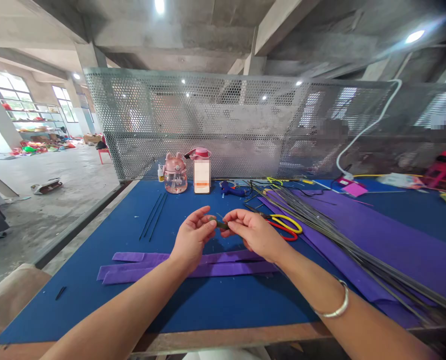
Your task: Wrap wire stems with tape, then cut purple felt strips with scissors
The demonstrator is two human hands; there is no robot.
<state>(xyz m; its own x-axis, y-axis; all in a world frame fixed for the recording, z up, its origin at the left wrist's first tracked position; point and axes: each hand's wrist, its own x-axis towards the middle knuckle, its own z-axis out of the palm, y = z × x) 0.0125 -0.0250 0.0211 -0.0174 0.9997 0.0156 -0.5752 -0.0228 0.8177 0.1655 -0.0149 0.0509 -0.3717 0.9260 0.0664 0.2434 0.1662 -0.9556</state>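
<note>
The bangle [345, 300] looks glossy metal, the strips [140, 273] matt cloth.

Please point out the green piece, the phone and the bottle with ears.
Green piece [221, 225]: head view, its visible middle.
Phone [202, 176]: head view, its screen.
Bottle with ears [175, 179]: head view, its clear body.

Short dark-green strip [221, 225], slightly tilted, in the fingertip grip of left hand [193, 236] and right hand [253, 230]

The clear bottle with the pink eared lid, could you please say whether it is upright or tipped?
Upright: the bottle stands base-down on the blue tabletop, its pink lid uppermost.
</note>
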